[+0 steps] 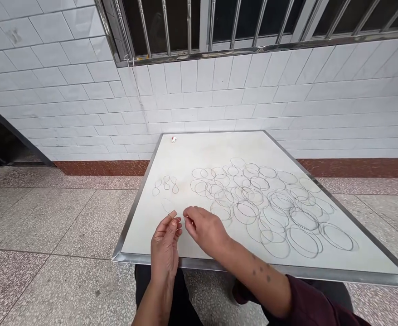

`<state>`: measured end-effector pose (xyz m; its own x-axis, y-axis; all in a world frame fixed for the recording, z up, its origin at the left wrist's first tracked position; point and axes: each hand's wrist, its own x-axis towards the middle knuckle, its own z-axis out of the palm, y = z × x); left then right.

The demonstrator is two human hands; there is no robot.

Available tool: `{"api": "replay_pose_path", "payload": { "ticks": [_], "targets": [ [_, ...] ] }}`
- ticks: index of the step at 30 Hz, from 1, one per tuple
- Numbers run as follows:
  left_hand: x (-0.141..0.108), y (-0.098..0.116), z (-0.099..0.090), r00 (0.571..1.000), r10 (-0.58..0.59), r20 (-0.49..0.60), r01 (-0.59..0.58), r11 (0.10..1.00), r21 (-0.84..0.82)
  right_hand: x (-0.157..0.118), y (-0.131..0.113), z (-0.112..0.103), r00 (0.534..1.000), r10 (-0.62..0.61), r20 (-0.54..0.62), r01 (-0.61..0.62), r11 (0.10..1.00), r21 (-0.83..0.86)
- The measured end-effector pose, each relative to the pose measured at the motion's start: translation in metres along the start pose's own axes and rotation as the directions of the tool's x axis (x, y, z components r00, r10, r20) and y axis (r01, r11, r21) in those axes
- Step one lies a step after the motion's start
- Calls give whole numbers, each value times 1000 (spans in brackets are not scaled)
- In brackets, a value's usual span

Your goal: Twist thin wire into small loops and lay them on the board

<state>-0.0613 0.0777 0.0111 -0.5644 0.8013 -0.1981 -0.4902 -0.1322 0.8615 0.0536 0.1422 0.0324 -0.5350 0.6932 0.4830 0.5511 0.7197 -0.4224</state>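
Note:
My left hand (166, 240) is closed in a pinch near the front left of the table, its thumb and forefinger pressed on a thin wire (165, 202). A faint loop of that wire sticks out beyond the fingertips. Just to the right, my right hand (208, 227) is closed too, fingertips pinched at what looks like the same wire; its exact end is too fine to make out. Beyond my left hand lie several small figure-eight wire pieces (167, 183). To the right, many thin wire rings (255, 196) overlap in a broad spread.
The pale tabletop (215, 145) has a metal edge (144, 258) close to my body. A small red-and-white object (173, 139) sits at its far left corner. Behind stands a white tiled wall (199, 102) with a barred window (233, 27). Speckled floor (80, 226) surrounds the table.

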Motion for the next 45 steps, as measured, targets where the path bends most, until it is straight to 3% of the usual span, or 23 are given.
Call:
{"api": "replay_pose_path", "payload": {
  "ticks": [5,11,16,20,25,34,45],
  "targets": [
    [-31,3,17,998,-54,12,55,992,-114,-38,-6,-24,999,9,-47,-2,989,146],
    [-50,1,25,988,-132,76,140,985,-101,-59,-4,-48,990,135,36,-138,894,425],
    [-57,1,27,980,-125,154,129,991,-22,-61,-4,-56,956,269,120,-271,648,712],
    [-63,3,27,972,-119,200,114,993,34,-63,-5,-57,921,326,212,-344,433,833],
    [-73,11,29,955,-141,260,123,989,85,-64,-8,-64,903,329,277,-379,307,873],
    [-81,17,25,931,-222,291,225,974,24,-65,-15,-70,890,324,322,-421,309,853],
    [-78,15,19,929,-228,290,231,973,24,-65,-19,-67,872,282,401,-471,256,844]
  ]
}}
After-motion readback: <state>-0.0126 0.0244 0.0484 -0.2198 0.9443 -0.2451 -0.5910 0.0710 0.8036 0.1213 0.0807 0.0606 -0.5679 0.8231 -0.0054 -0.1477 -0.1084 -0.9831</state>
